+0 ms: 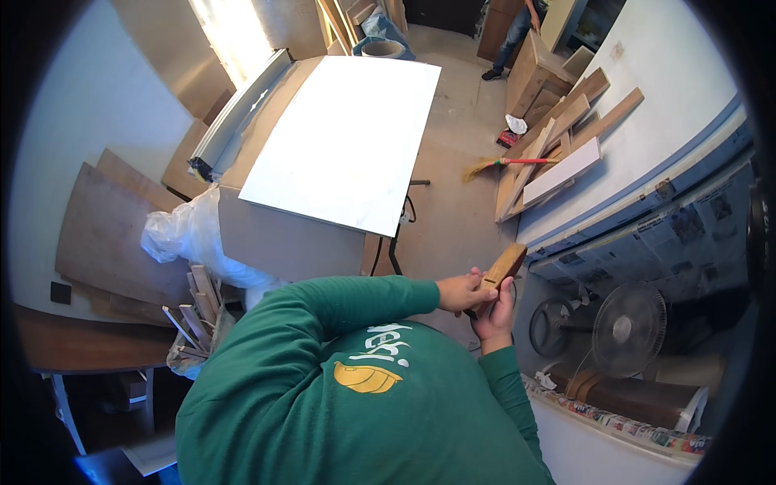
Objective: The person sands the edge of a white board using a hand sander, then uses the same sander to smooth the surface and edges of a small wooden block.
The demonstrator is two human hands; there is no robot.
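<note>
Checking containers first: what stands around you?

On your left, a bag (187, 369) holds wood strips (204, 295), standing on end and leaning several ways. Past the far edge of the white panel (339, 137), a round, open-topped bucket (382, 49) stands beside crumpled blue plastic (381, 27); its contents cannot be read from your angle. Farther off, by the right-hand wall (638, 89), a brown box (533, 74) shows you only its outside.

Noted. Where is the piece you are handling, and how does it lie?

You have a wooden block (508, 263) up off any surface, in front of you and to the right of the white panel. Long axis: diagonal. Near end lies at your hands; far end points away from you and rightward, clear of your fingers. A fan (626, 327) sits farther to the right, well apart from it.

State of the grip?

Your left hand (459, 293) pinches the near end, thumb laid over the wood. Your right hand (495, 317) curls around the block's right side, fingers closed against it. Contact on the underside: hidden, cannot tell.
</note>
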